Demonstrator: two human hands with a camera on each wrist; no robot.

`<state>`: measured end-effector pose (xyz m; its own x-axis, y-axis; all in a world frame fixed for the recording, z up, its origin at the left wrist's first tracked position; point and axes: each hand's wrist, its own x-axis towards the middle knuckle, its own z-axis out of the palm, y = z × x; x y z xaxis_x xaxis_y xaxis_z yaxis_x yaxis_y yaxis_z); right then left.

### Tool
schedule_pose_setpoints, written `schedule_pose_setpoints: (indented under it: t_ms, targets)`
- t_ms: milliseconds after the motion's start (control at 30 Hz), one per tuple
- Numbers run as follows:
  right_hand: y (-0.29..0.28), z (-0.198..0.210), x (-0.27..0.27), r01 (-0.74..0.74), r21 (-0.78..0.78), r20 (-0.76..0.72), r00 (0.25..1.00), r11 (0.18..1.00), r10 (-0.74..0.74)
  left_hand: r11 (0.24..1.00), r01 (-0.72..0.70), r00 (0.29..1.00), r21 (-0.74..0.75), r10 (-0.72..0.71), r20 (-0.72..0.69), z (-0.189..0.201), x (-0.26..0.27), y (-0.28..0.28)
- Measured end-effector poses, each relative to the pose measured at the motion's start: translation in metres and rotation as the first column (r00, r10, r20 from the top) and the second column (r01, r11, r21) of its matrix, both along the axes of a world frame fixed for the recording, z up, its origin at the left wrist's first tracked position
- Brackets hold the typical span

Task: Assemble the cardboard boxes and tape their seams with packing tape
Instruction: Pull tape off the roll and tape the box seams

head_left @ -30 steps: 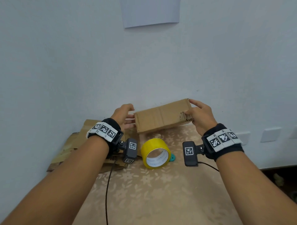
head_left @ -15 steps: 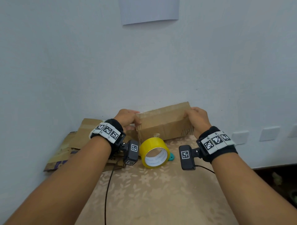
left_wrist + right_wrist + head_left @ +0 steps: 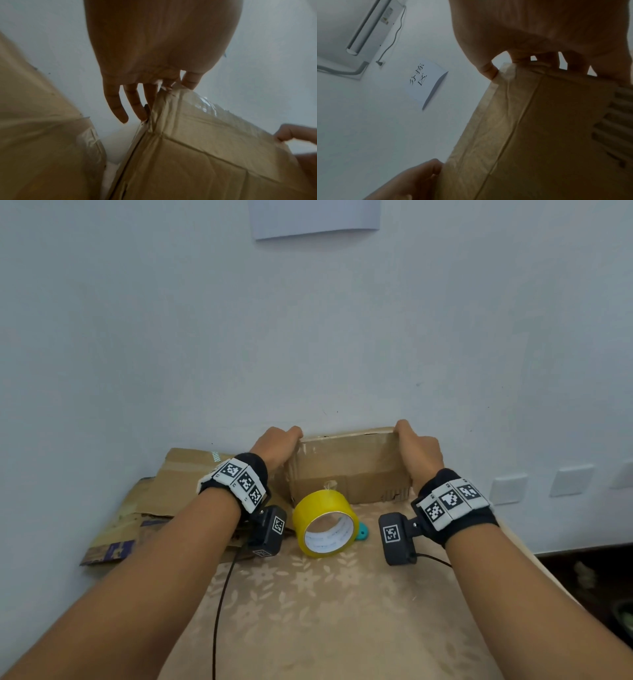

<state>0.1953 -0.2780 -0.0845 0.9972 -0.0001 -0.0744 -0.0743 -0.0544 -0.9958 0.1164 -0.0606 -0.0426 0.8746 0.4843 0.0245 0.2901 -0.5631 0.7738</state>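
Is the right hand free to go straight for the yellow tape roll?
Probably not yet. The right hand grips the cardboard box's right end, the left hand its other. The tape roll stands unobstructed in front, reachable once the box is released.

Both forearms are showing bare; black wristbands are carrying white checkered marker tiles, black camera modules and thin black cables.

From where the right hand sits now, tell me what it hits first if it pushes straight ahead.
Probably the wall. The right hand grips the cardboard box at its right end and points toward the wall close behind; the gap between box and wall is unclear.
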Motion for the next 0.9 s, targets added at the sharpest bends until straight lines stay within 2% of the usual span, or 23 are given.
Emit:
schedule_pose_setpoints:
  t_ms: [100,233,400,467,600,767,900]
  targets:
    - [0.002,0.002,-0.001,-0.050,0.043,-0.011,0.999,0.998,0.051,0.997,0.042,0.999,0.065,-0.040,-0.031,0.001,0.003,0.001]
    - [0.002,0.005,-0.004,-0.082,0.102,-0.012,0.996,0.991,0.083,0.984,0.155,0.988,0.087,-0.156,0.003,0.002,0.000,0.006]
    - [0.006,0.013,-0.009,-0.061,0.042,0.080,0.995,0.997,0.057,0.926,0.337,0.940,0.170,-0.322,-0.109,0.011,0.000,0.001]
    - [0.006,0.015,-0.010,-0.076,0.000,0.093,0.993,0.997,0.075,0.897,0.396,0.912,0.197,-0.360,-0.195,0.013,0.000,-0.005]
    - [0.006,0.013,-0.010,-0.109,-0.087,0.102,0.988,0.990,0.118,0.880,0.418,0.887,0.225,-0.341,-0.311,0.015,0.003,-0.008]
    - [0.006,0.015,-0.006,-0.141,-0.231,0.153,0.972,0.963,0.180,0.871,0.393,0.889,0.293,-0.279,-0.363,0.015,0.005,-0.006]
    - [0.003,0.020,-0.012,-0.055,-0.353,0.314,0.934,0.934,0.173,0.823,0.440,0.865,0.360,-0.281,-0.415,0.017,0.004,-0.008]
